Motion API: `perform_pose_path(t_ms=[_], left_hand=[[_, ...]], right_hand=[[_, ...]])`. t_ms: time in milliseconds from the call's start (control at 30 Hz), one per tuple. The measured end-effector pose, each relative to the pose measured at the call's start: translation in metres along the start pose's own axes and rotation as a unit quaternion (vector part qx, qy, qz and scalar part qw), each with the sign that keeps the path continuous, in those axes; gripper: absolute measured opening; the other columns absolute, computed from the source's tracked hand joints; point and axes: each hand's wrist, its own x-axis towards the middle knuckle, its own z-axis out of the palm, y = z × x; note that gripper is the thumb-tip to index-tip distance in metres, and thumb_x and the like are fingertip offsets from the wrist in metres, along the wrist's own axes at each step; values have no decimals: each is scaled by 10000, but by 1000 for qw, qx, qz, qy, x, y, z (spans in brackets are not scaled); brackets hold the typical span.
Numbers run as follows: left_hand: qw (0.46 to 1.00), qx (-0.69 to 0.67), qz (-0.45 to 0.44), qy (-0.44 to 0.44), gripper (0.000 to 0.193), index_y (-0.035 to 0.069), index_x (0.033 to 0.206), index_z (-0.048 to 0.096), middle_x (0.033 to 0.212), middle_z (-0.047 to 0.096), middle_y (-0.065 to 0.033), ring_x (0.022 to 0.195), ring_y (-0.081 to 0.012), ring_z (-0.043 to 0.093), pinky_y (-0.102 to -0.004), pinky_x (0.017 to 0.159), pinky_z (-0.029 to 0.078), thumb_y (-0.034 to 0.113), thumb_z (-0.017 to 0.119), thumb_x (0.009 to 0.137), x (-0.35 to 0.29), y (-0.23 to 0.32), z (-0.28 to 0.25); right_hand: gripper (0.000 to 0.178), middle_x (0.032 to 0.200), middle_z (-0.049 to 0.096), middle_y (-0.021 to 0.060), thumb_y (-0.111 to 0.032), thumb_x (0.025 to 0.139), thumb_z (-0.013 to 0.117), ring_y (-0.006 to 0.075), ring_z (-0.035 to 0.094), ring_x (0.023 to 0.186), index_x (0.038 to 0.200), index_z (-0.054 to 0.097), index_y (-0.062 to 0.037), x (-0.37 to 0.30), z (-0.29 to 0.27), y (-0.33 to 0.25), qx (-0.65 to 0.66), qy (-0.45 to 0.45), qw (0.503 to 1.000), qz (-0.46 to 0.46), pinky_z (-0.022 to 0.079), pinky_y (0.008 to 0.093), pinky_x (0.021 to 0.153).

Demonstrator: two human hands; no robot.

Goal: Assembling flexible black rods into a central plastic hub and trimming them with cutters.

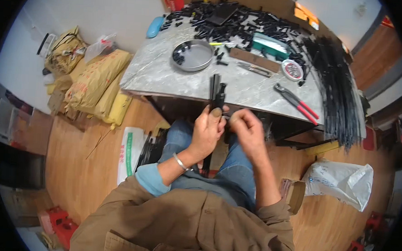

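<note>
My left hand (207,131) is closed around a few long black strips (214,91), which stand upright above my lap. Their top ends rise in front of the table's near edge, and their lower parts run down between my knees. Close beside it on the right, my right hand (249,131) has its fingers curled together near my left thumb. Whatever lies between those fingers is hidden. Beyond the hands, a round metal pan (196,57) stands on the grey marbled table (167,80) with small black parts inside.
Small black parts (206,23) are heaped at the back of the table. Red-handled pincers (297,103) lie at the front right. A bundle of long black strips (337,87) hangs over the right edge. Brown sacks (92,81) stand at left; a white sack (341,183) lies on the right floor.
</note>
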Motion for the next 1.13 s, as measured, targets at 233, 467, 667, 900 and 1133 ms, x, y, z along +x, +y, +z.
perform_pose_path(t_ms=[233,467,667,900,1133], left_hand=[[998,-7,8,-55,421,16,1092,510,645,413,31,525,-40,382,-185,468,320,417,443,983,-4,2,-6],[992,-16,-54,-112,608,-20,1069,497,661,442,-20,554,-124,482,-259,534,424,567,423,927,7,9,-22],[983,-88,-107,-120,575,3,985,502,623,421,7,492,-70,386,-219,455,353,566,388,946,10,7,-21],[995,-39,-91,-33,554,40,888,497,591,377,34,480,-41,333,-200,425,290,581,395,941,7,3,-14],[997,8,-75,-28,568,57,924,496,605,372,27,496,-47,354,-206,439,307,617,401,918,5,0,-10]], right_hand=[[103,766,552,-15,-106,910,576,54,512,744,892,589,-5,9,-38,-13,-163,85,983,-15,440,234,660],[207,879,603,95,-247,753,707,304,561,848,784,611,-66,38,-170,-14,-707,168,680,-93,435,400,719],[210,814,543,133,-209,796,665,348,519,789,768,546,-39,45,-195,5,-664,123,714,-185,414,439,686],[120,866,596,94,-119,949,510,169,605,713,962,530,-1,12,-142,-17,-168,136,976,-12,489,296,648],[143,934,577,73,-67,937,517,133,599,700,1043,421,-77,-45,-71,11,-351,4,933,-76,509,220,590]])
